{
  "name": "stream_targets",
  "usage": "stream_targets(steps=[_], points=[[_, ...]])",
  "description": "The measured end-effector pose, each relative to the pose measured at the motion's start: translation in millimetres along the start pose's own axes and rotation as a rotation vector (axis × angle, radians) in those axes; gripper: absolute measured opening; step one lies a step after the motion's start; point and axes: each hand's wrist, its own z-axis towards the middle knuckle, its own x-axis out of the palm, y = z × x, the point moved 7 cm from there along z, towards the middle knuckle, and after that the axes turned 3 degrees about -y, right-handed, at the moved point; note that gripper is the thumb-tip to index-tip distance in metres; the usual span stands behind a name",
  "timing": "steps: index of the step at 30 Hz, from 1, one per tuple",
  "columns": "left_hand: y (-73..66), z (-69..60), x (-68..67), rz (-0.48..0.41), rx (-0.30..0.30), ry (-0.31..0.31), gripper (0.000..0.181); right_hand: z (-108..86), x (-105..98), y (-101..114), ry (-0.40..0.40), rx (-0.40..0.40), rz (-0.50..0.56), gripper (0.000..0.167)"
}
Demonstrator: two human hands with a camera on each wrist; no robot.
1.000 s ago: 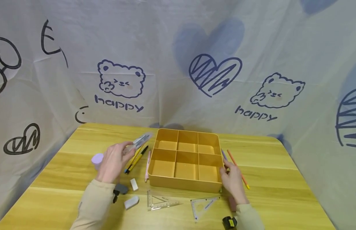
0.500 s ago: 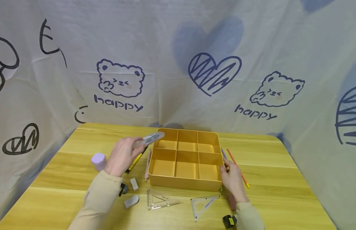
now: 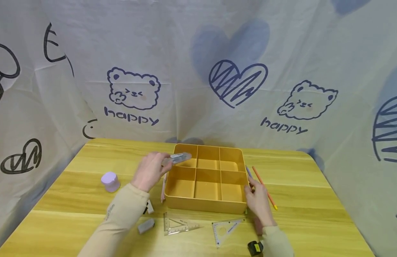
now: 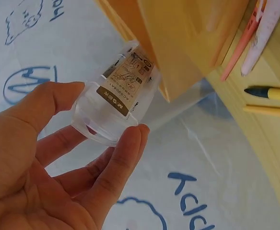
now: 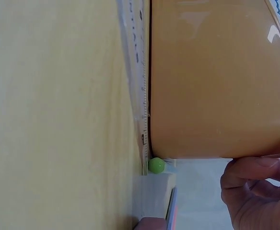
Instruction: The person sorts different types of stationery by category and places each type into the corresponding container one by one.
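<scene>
**Clear case (image 3: pixel 183 157) pinched at sectioned box (image 3: pixel 206 205)**

The left hand (image 3: pixel 150 170) and sleeve (image 3: pixel 127 207) mask part of the table (image 3: pixel 314 214) from the head camera; the case's contents are hard to make out; the right hand (image 3: pixel 258 201) curls its fingers on the box's right side, fingertips partly hidden. The left wrist view adds a brown label (image 4: pixel 125 81) and a yellow-and-black pen (image 4: pixel 269 92) — covered in the head view; the right wrist view, a green rounded tip (image 5: pixel 157 166) near the box. Left thumb and fingertips, slightly parted, grip the case's near end — its length extends beyond them, overlapping the rear-left compartment in the head view.
</scene>
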Motion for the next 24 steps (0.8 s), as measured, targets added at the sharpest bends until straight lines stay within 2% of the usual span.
stream_targets(steps=[6, 15, 17, 20, 24], points=[[-8.2, 10.2, 19.2, 0.054, 0.04, 0.003, 0.008, 0.5, 1, -2, 0.007, 0.016, 0.003, 0.046], [-15.8, 22.0, 36.9, 0.119, 0.0, 0.074, 0.012, 1.9, 2, -1, 0.003, 0.007, 0.017, 0.046], [-16.1, 22.4, 39.1, 0.131, -0.001, 0.068, 0.013, 1.7, 2, 0, 0.005, 0.003, 0.018, 0.046], [-17.6, 20.0, 40.0, 0.128, 0.02, 0.023, 0.017, 1.3, 2, 0, 0.011, 0.003, 0.021, 0.046], [-19.0, 11.2, 40.3, 0.112, 0.057, -0.027, 0.019, 1.4, 1, -1, 0.009, 0.004, 0.021, 0.046]])
